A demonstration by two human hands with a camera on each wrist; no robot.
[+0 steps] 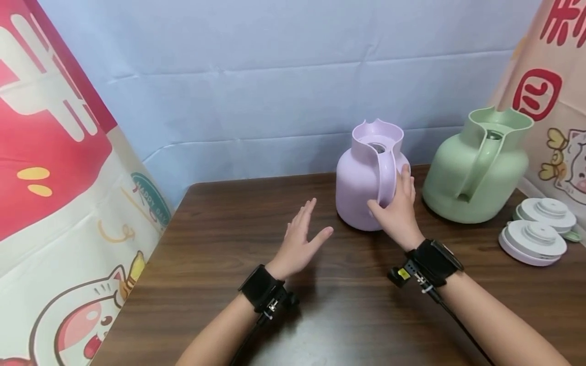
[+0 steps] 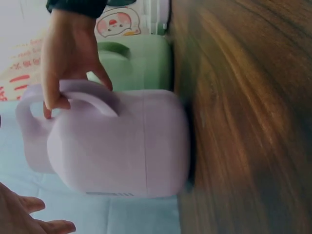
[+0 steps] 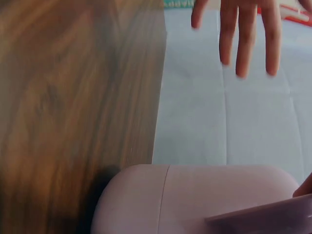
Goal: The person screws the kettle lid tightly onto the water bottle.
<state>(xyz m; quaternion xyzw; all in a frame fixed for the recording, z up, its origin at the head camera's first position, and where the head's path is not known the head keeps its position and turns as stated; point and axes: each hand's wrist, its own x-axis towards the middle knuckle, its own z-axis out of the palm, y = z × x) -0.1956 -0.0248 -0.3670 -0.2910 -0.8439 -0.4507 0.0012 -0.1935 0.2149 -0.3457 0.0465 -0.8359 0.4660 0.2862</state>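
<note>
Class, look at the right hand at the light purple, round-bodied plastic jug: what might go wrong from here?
Tipping: only the right hand is at the light purple jug; the left hand is apart, so a lift might wobble.
Knocking: the pale green plastic jug close to its right might get bumped.
Spilling: the light purple jug has no lid on, so any liquid inside might slosh out.

A dark brown table with a streaky wood grain carries everything, a pale patch of light gleaming on its near part. A lilac jug stands upright by the far edge, right of the middle. To its right, a green jug stands upright. Nearer and farther right lie a lilac-rimmed white lid and, just behind it, a green-rimmed white lid.
</note>
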